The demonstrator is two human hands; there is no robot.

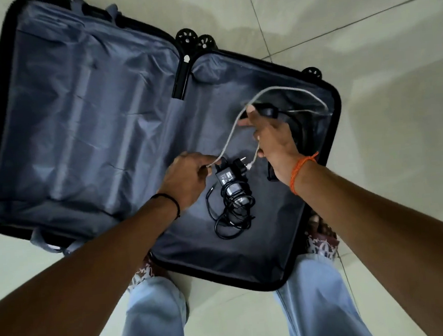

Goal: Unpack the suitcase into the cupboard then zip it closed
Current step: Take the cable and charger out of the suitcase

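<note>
Though the suitcase (82, 121) lies open on the floor nearly emptied, a black charger (230, 191) remains near its front edge; left hand (189, 178) and right hand (271, 139) pinch a white cable (228, 140). Zipping remains.

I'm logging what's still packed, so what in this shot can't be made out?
Head view only:
- Dark item under the right hand: hidden by hand and wrist, unidentifiable.
- Charger label: too small to read.
- White cable far end: blurred at the suitcase wall.
- Cupboard: out of frame.
- Left hand fingertips pinching the cable: turned away.
</note>
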